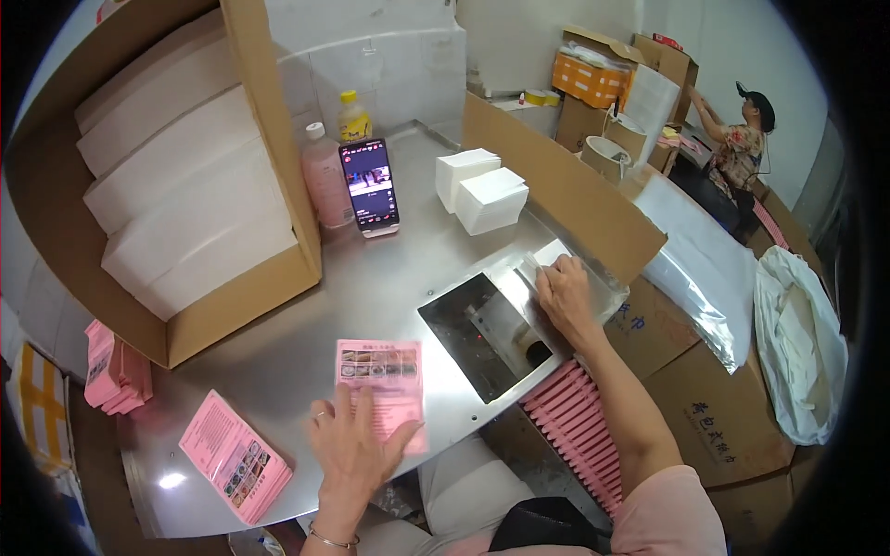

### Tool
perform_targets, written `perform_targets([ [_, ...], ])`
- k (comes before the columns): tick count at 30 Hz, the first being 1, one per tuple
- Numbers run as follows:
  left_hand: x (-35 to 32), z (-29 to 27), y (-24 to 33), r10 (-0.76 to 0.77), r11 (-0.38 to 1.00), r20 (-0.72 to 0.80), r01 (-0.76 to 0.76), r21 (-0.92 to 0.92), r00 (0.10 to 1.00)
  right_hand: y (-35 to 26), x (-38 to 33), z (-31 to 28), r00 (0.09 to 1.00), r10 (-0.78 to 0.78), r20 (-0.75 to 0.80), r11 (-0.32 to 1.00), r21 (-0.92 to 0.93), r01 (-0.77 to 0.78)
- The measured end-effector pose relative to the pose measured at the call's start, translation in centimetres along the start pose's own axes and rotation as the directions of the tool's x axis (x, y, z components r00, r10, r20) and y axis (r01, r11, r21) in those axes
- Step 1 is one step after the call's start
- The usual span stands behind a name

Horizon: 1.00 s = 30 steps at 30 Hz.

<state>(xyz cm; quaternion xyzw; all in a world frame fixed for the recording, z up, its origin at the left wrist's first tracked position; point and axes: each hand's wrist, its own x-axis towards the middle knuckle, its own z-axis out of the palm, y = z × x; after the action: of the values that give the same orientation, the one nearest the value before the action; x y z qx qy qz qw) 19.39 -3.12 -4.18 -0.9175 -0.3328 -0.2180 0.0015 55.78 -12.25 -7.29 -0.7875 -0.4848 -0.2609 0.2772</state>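
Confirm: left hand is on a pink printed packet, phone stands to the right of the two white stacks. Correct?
Not quite: the phone stands to the left of the two white stacks, as the head view shows. The left hand is on a pink printed packet, as you said.

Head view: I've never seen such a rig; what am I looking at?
These are a person's bare hands, no robot, filmed downward by a head-worn fisheye camera. The left hand, fingers spread, lies on a pink printed packet. The right hand grips or presses something pale beside a dark opening in the metal table; I can't tell which. Also on the table are a pile of pink packets, two white paper stacks, and an upright phone before two bottles. An open cardboard box holds white bundles.
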Motion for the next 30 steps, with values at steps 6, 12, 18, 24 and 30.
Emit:
perform_targets([
  [6,-0.6,2.7,0.6,0.05,0.992,-0.046,-0.055,-0.116,0.998,0.6,0.0,-1.4,0.996,-0.036,-0.081,0.999,0.015,0.038],
  [12,-1.6,0.4,1.5,0.19,0.912,0.082,-0.145,-0.383,0.978,-14.3,-4.4,-5.8,0.73,-0.543,0.415,0.839,0.229,0.494],
  [18,-1.6,0.2,3.0,0.111,0.953,0.031,-0.098,-0.286,0.993,-17.5,-6.4,-1.4,0.715,-0.628,0.307,0.778,0.211,0.592],
  [24,-2.2,-1.6,1.0,0.118,0.938,0.158,-0.059,-0.341,0.98,-13.4,-4.3,3.9,0.81,-0.398,0.431,0.914,0.267,0.307],
  [30,-5.4,-1.6,0.0,0.187,0.9,0.036,-0.157,-0.407,0.982,-8.5,-3.1,1.9,0.659,-0.049,0.751,0.998,0.008,0.065],
])
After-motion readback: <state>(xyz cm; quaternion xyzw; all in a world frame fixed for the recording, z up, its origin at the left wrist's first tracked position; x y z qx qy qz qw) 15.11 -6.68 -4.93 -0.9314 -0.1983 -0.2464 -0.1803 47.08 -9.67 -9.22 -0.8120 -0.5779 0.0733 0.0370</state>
